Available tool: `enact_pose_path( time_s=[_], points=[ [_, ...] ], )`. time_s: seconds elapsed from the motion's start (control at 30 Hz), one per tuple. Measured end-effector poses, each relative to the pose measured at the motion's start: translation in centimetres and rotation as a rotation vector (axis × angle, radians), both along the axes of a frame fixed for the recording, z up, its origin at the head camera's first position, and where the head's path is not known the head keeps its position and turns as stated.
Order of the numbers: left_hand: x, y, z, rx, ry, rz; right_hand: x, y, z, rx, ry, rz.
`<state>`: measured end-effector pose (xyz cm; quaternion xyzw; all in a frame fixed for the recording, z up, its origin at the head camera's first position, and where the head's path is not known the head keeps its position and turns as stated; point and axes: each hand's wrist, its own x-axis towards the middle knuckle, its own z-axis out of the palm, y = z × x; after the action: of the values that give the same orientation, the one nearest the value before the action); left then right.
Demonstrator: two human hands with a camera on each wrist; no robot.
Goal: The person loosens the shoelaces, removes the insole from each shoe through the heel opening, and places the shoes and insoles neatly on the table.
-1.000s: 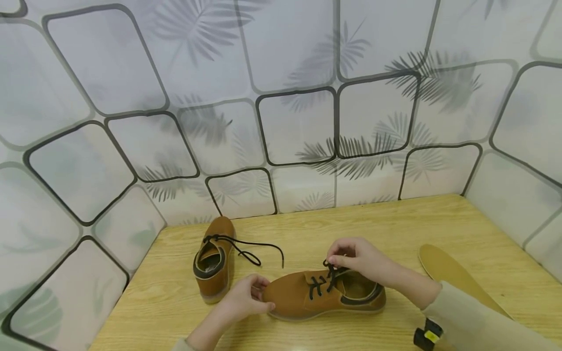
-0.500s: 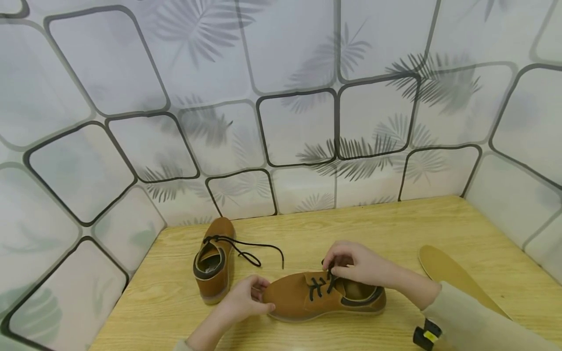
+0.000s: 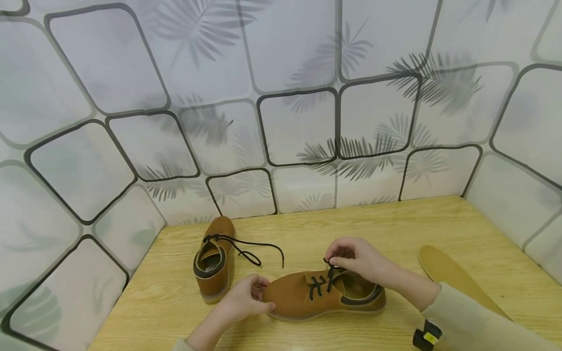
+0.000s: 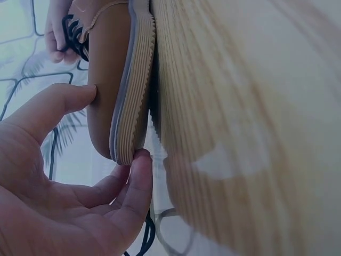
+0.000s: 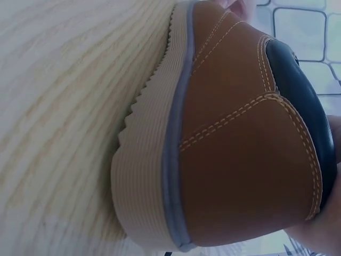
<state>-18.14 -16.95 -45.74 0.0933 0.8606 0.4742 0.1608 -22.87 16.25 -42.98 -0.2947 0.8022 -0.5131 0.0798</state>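
Observation:
A brown lace-up shoe (image 3: 290, 295) lies sideways before me on the wooden table, toe to the left. My left hand (image 3: 246, 298) holds its toe; the left wrist view shows the thumb (image 4: 80, 98) on the upper and a fingertip at the ribbed sole's (image 4: 130, 122) end. Over the shoe's opening, my right hand (image 3: 362, 263) pinches the black shoelace (image 3: 330, 282) between thumb and finger, raised slightly above the tongue. In the right wrist view the shoe's heel (image 5: 240, 181) fills most of the picture and hides most of that hand.
Another brown shoe (image 3: 212, 286) stands at the left, toe to the wall, its black lace (image 3: 263, 243) trailing right across the table (image 3: 351, 229). A flat, tan, round-ended piece (image 3: 452, 273) lies at the right, partly behind the right sleeve (image 3: 478, 317). Patterned walls (image 3: 298, 126) border the table.
My right hand dipped toward the laces half a second ago, fingers at the lace, and is now slightly higher again, with the lace pulled up. The left hand and both shoes stay put.

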Motion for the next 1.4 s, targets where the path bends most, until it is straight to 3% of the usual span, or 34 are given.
enact_pose_path(
  time_s=[0.4,0.57,0.9,1.13,1.4],
  points=[
    [0.10,0.02,0.21,0.003,0.001,0.000,0.00,0.31,0.18,-0.151,-0.162,-0.124],
    [0.07,0.04,0.30,-0.006,0.007,-0.002,-0.03,0.44,0.40,-0.119,-0.160,-0.081],
    [0.06,0.08,0.43,-0.002,0.005,-0.007,0.02,0.18,0.31,0.024,-0.048,0.041],
    [0.02,0.03,0.36,0.006,0.005,-0.005,0.11,0.12,0.26,0.022,-0.055,0.004],
    [0.03,-0.02,0.34,0.008,0.005,-0.008,-0.19,0.59,0.18,-0.111,-0.185,-0.056]
  ],
)
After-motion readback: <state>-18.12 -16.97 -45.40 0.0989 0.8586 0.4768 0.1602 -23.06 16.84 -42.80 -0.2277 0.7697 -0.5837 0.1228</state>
